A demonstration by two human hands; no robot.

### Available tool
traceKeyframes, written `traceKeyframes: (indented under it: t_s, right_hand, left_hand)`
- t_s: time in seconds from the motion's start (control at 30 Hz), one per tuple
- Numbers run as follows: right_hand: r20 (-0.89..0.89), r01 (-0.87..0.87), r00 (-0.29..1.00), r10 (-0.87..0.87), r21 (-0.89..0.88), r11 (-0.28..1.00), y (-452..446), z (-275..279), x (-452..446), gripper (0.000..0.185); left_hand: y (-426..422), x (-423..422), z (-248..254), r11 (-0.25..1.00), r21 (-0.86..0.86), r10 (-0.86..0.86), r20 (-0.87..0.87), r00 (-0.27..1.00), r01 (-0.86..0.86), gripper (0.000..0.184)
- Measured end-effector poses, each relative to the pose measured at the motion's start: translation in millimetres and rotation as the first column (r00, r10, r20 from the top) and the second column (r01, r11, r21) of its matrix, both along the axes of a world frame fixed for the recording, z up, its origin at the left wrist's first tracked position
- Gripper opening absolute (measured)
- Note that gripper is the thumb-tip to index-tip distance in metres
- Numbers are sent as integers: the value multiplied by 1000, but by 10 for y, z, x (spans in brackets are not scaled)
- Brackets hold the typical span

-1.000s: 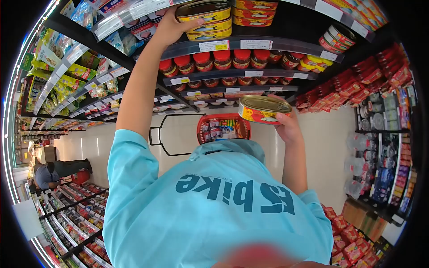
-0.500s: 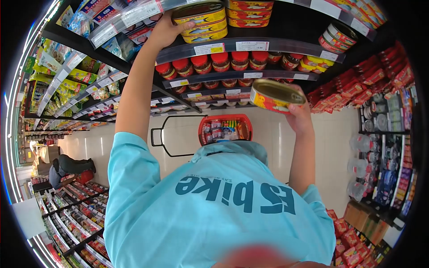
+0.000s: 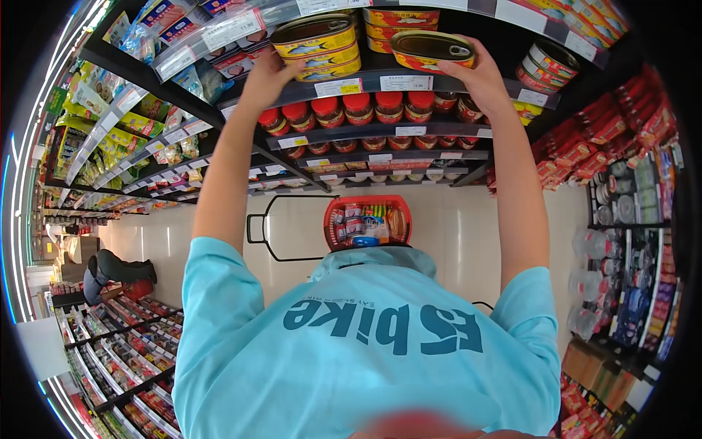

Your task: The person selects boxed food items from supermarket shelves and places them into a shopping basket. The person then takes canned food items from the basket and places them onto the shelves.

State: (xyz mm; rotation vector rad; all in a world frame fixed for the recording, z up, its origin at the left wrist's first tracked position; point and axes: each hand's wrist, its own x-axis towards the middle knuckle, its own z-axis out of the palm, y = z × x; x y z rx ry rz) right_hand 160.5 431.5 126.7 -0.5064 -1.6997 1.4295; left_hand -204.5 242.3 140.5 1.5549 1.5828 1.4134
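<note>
My left hand is at the left end of a stack of yellow oval fish tins on the shelf. Its thumb is near the lower tins, apart from the fingers; part of the fingers is hidden. My right hand grips an oval fish tin with a yellow and red label by its right end, thumb in front. This tin is held up at the shelf's front, its pull-ring lid facing up. Behind it stands a stack of red and yellow oval tins, partly covered.
Below are shelves of red-lidded jars. A red basket with packaged goods is on the floor near me, beside a black metal frame. Round tins stand further right. A person bends at left.
My right hand has lifted the tin from low over the aisle up to the shelf, near the stacks. My left hand has slid a little down along the yellow stack's end.
</note>
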Motion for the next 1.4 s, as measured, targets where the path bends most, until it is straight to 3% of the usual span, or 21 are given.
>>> traceKeyframes:
  t_s: [0.03, 0.1, 0.17, 0.2, 0.23, 0.37, 0.43, 0.53, 0.77, 0.83, 0.97, 1.1, 1.13, 1.27, 1.4]
  right_hand:
    - [-2, -4, 1000, 4, 3, 1000, 41, -14, -42, 64]
    - [170, 51, 982, -77, 154, 987, 104, -40, -119, 64]
    - [216, 27, 974, -62, 162, 986, 223, -86, -123, 65]
    - [320, -43, 947, -22, 193, 980, 310, -123, -115, 65]
    - [421, -114, 907, 13, 215, 970, 402, -168, -117, 65]
    - [438, -158, 899, -16, 358, 920, 518, -173, -158, 71]
    - [459, -168, 888, -21, 368, 914, 509, -160, -184, 71]
    - [500, -162, 861, -95, 447, 879, 551, -166, -234, 63]
    - [456, -85, 879, -136, 433, 898, 584, 1, 53, 61]
    - [438, -46, 887, -148, 403, 914, 687, -28, 217, 62]
    - [354, -14, 923, -148, 418, 908, 921, -137, 481, 66]
    - [433, -50, 886, -168, 448, 893, 1014, -288, 550, 65]
    - [452, -50, 882, -133, 370, 928, 963, -293, 512, 68]
    - [504, -112, 854, -133, 426, 898, 815, -214, 348, 69]
    - [541, -151, 832, -124, 434, 888, 683, -110, 111, 71]
  left_hand:
    - [0, -49, -222, 987, 143, 96, -161, 982, -73, 72]
    - [-301, 223, -350, 919, 133, 394, -366, 843, -372, 79]
    - [-580, 533, -426, 924, 94, 381, -301, 874, -370, 82]
    - [-737, 698, -447, 929, 14, 365, -209, 907, -370, 77]
    - [-853, 766, -578, 917, 33, 383, -350, 855, -397, 72]
    - [-1241, 1199, -1032, 931, -93, 348, -59, 936, -352, 64]
    - [-1422, 1294, -1302, 937, -106, 327, -64, 943, -332, 63]
    - [-1627, 1491, -1294, 882, -347, 339, -4, 941, -319, 62]
    - [-2078, 1476, -1535, 875, -375, 324, -15, 946, -306, 61]
    - [-2210, 1448, -1599, 834, -450, 377, 42, 925, -320, 59]
    - [-2435, 1430, -1699, 824, -446, 408, 39, 912, -349, 58]
    - [-2557, 1466, -1721, 788, -503, 441, 58, 895, -355, 57]
    - [-2565, 1467, -1745, 793, -502, 443, 84, 893, -345, 56]
    - [-2584, 1495, -1776, 777, -529, 430, 51, 901, -341, 55]
    - [-2533, 1553, -1727, 804, -510, 424, 130, 896, -306, 53]
